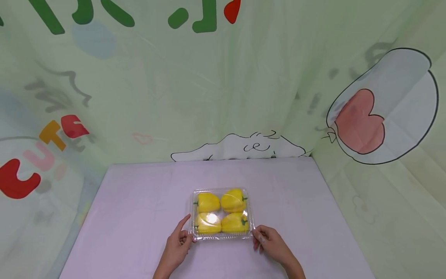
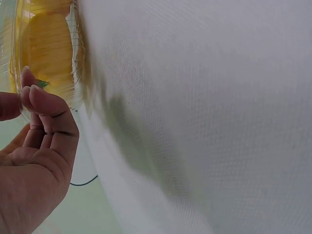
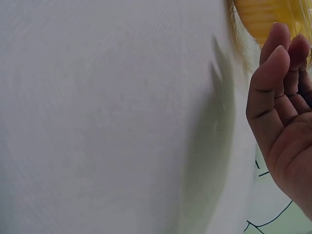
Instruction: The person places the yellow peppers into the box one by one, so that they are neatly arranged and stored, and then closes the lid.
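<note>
A clear plastic clamshell box (image 1: pixel 223 237) lies on the table in front of me, its lid over several yellow bell peppers (image 1: pixel 235 223) with green stems. My left hand (image 1: pixel 177 246) is at the box's near left corner, thumb and fingertips pinching the rim while the index finger reaches along the left side. At the near right corner, my right hand (image 1: pixel 273 243) pinches the rim between thumb and curled fingers. In the left wrist view the left hand (image 2: pixel 46 141) meets the ribbed box edge. The right wrist view shows the right hand (image 3: pixel 282 107) against the box, partly cut off.
A pale lilac-white cloth covers the table (image 1: pixel 139 201). Light green printed curtains (image 1: pixel 209 85) hang behind it and along both sides, with coloured letters at the left and a heart balloon drawing (image 1: pixel 383 108) at the right.
</note>
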`<action>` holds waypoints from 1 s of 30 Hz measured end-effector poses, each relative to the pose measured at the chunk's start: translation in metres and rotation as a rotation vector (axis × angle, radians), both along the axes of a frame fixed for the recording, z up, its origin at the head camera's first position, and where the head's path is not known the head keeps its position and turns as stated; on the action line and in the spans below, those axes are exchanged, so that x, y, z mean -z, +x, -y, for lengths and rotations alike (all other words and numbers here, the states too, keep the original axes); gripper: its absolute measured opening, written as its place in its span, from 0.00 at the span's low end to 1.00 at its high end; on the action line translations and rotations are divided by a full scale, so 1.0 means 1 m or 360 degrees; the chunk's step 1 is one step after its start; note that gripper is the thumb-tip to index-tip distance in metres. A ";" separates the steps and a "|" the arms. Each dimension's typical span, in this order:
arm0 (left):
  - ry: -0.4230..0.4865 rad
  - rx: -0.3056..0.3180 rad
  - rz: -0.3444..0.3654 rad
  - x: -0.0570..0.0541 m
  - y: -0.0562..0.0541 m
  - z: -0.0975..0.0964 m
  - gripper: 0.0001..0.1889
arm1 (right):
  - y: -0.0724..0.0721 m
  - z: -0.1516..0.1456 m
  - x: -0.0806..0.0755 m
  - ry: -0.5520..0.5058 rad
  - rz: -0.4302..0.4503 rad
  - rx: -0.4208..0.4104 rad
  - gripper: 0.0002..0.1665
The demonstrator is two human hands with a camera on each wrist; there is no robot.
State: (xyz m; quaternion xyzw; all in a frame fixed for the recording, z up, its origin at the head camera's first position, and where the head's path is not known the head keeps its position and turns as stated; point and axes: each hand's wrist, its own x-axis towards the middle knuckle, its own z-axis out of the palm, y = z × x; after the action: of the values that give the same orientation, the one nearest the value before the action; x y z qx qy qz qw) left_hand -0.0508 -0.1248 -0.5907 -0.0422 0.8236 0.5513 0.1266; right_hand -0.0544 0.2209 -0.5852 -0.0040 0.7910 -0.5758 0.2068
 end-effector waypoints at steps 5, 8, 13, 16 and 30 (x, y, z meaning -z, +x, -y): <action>0.0005 -0.0019 0.0013 0.001 -0.001 -0.002 0.35 | 0.000 -0.001 0.000 -0.0005 -0.0004 0.0000 0.21; -0.0001 -0.0017 0.0005 0.001 -0.001 -0.002 0.36 | -0.001 -0.001 0.000 -0.0010 -0.0017 -0.0004 0.22; -0.0044 0.0005 -0.0008 0.000 0.000 0.001 0.36 | -0.001 -0.001 0.001 0.0008 -0.0020 0.0001 0.23; -0.0089 0.0009 -0.0018 -0.002 0.001 0.003 0.36 | -0.001 -0.001 0.000 0.0016 0.0009 0.0006 0.23; -0.0921 -0.0168 -0.0570 -0.009 -0.002 0.023 0.26 | 0.001 -0.013 -0.015 0.0618 -0.0253 0.0310 0.25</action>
State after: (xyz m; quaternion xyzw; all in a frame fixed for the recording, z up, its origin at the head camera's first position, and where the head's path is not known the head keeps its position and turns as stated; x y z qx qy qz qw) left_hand -0.0529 -0.1482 -0.5819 -0.0215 0.9517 0.2993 -0.0657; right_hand -0.0534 0.2337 -0.5699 0.0669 0.8974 -0.4278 0.0844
